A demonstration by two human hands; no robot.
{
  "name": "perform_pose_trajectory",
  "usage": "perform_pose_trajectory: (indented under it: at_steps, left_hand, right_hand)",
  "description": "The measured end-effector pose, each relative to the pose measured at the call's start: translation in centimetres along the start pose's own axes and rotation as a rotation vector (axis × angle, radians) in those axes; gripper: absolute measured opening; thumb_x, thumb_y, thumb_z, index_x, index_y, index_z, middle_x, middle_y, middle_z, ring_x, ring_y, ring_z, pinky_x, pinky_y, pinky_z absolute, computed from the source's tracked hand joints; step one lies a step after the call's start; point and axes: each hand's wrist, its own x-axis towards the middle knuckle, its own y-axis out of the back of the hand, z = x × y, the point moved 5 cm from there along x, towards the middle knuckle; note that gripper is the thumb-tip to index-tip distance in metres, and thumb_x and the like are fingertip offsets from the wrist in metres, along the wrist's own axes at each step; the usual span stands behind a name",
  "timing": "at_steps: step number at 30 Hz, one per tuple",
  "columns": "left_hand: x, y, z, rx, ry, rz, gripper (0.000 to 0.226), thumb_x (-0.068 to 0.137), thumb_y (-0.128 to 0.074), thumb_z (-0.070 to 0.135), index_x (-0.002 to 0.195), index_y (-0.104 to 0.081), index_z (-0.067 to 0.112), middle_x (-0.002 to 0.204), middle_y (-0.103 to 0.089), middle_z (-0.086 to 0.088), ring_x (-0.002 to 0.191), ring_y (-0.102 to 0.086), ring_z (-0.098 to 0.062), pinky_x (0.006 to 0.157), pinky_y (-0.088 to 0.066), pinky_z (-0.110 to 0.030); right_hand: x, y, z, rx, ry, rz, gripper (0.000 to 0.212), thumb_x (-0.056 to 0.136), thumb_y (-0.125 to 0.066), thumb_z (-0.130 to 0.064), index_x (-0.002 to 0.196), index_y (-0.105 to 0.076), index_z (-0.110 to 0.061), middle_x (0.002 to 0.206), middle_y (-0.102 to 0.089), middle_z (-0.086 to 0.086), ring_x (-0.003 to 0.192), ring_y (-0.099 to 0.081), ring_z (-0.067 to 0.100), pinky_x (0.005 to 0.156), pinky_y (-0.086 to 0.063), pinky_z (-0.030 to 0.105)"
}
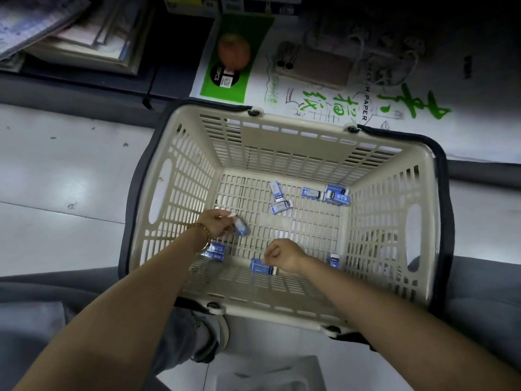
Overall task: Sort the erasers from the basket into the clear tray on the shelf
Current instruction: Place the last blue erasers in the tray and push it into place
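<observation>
Forearms come in from the bottom edge, above a grey shoe (210, 334), and reach down into a cream slatted basket (282, 128) with dark handles. The right hand (283, 256) is nearest, low by the near wall, its fingers curled and pinching the end of a blue-and-white eraser (263, 266) that lies on the basket floor. To its right, close to the right wall, sits a lone eraser (335, 259). The left hand (217, 221), with a beaded bracelet (200, 231) on the wrist, is a little farther in; its fingertips pinch a second eraser (240, 225), tilted, blue end down. Under that wrist lies a stacked pair (215, 251). Farther on, mid-floor, two loose erasers (279, 198) lie just beside each other, and a corner cluster (327, 194) rests against the far right wall. Beyond the basket lies a sketch paper pack (394, 108) printed with green characters, with a phone (315, 67) on it.
</observation>
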Motion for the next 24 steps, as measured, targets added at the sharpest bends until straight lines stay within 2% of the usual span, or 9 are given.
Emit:
perform_pose_trajectory:
  at_steps: [4,9,11,13,16,18,20,22,24]
  left_hand:
    - [-0.1,-0.8,-0.2,-0.005,0.009,-0.018,0.026,0.091,-0.058,0.009,0.108,-0.060,-0.011,0.069,-0.054,-0.008,0.057,-0.045,-0.016,0.053,-0.039,-0.024]
    - [-0.1,-0.7,0.0,-0.032,0.046,-0.042,0.030,0.091,-0.057,0.010,0.113,-0.057,-0.009,0.070,-0.055,-0.007,0.060,-0.047,-0.014,0.053,-0.041,-0.020]
    - [-0.2,-0.8,0.0,-0.084,0.064,-0.063,0.032,0.092,-0.054,0.008,0.118,-0.054,-0.011,0.079,-0.059,-0.011,0.063,-0.052,-0.013,0.057,-0.048,-0.019]
    - [-0.4,-1.0,0.2,-0.151,0.085,-0.095,0.033,0.093,-0.051,0.005,0.121,-0.050,-0.014,0.100,-0.062,-0.023,0.065,-0.059,-0.013,0.063,-0.054,-0.019]
    - [-0.9,-1.2,1.7,-0.209,0.086,-0.114,0.028,0.094,-0.049,0.005,0.116,-0.049,-0.012,0.115,-0.056,-0.032,0.069,-0.061,-0.019,0.053,-0.055,-0.021]
    - [-1.7,-1.4,3.6,-0.209,0.059,-0.119,0.006,0.095,-0.048,0.006,0.096,-0.049,0.001,0.109,-0.056,-0.029,0.063,-0.062,-0.019,0.047,-0.054,-0.023]
    - [-2.7,-1.4,6.0,-0.199,0.004,-0.121,0.012,0.096,-0.047,0.008,0.085,-0.042,0.009,0.103,-0.055,-0.024,0.061,-0.061,-0.020,0.046,-0.053,-0.024]
    - [-4.1,-1.0,8.9,-0.210,-0.061,-0.126,0.007,0.096,-0.048,0.010,0.096,-0.041,0.008,0.102,-0.056,-0.021,0.066,-0.061,-0.022,0.047,-0.054,-0.026]
    - [-6.1,-0.2,12.2,-0.229,-0.143,-0.143,0.014,0.095,-0.050,0.012,0.104,-0.040,0.007,0.097,-0.059,-0.015,0.062,-0.066,-0.022,0.048,-0.057,-0.029]
  right_hand:
    - [0.2,-1.1,-0.3,-0.097,-0.026,-0.085,0.031,0.085,-0.069,-0.029,0.101,-0.070,-0.003,0.095,-0.066,0.010,0.092,-0.060,0.019,0.082,-0.046,0.028]
    - [0.0,-1.5,0.2,-0.111,-0.032,-0.025,0.038,0.079,-0.074,-0.022,0.112,-0.064,-0.005,0.116,-0.065,0.011,0.104,-0.060,0.022,0.086,-0.045,0.023]
    - [0.0,-1.4,0.2,-0.082,-0.040,-0.033,0.034,0.082,-0.072,-0.021,0.110,-0.063,-0.004,0.117,-0.064,0.013,0.096,-0.057,0.018,0.087,-0.045,0.025]
    - [-0.2,-1.0,-0.2,0.010,-0.040,-0.030,0.014,0.086,-0.067,-0.017,0.096,-0.062,-0.007,0.117,-0.063,0.018,0.090,-0.054,0.017,0.081,-0.047,0.030]
    - [-0.8,0.4,-1.4,0.234,-0.068,-0.036,0.009,0.093,-0.057,-0.019,0.087,-0.053,-0.013,0.103,-0.061,0.015,0.070,-0.059,0.017,0.059,-0.048,0.022]
    - [-1.8,2.2,-2.6,0.293,-0.066,-0.002,0.014,0.093,-0.058,-0.022,0.096,-0.056,-0.009,0.091,-0.058,0.008,0.061,-0.056,0.013,0.054,-0.049,0.020]
    - [-3.0,4.9,-4.1,0.251,-0.037,0.077,0.024,0.091,-0.061,-0.023,0.104,-0.059,-0.003,0.082,-0.058,0.006,0.059,-0.053,0.011,0.050,-0.047,0.017]
    - [-4.8,7.9,-6.0,0.170,0.016,0.131,0.023,0.091,-0.061,-0.021,0.102,-0.062,-0.002,0.071,-0.054,0.003,0.056,-0.050,0.011,0.049,-0.045,0.017]
    - [-7.5,10.8,-8.5,0.079,0.072,0.144,0.014,0.092,-0.059,-0.022,0.087,-0.060,-0.009,0.065,-0.049,0.002,0.054,-0.048,0.009,0.048,-0.043,0.016]
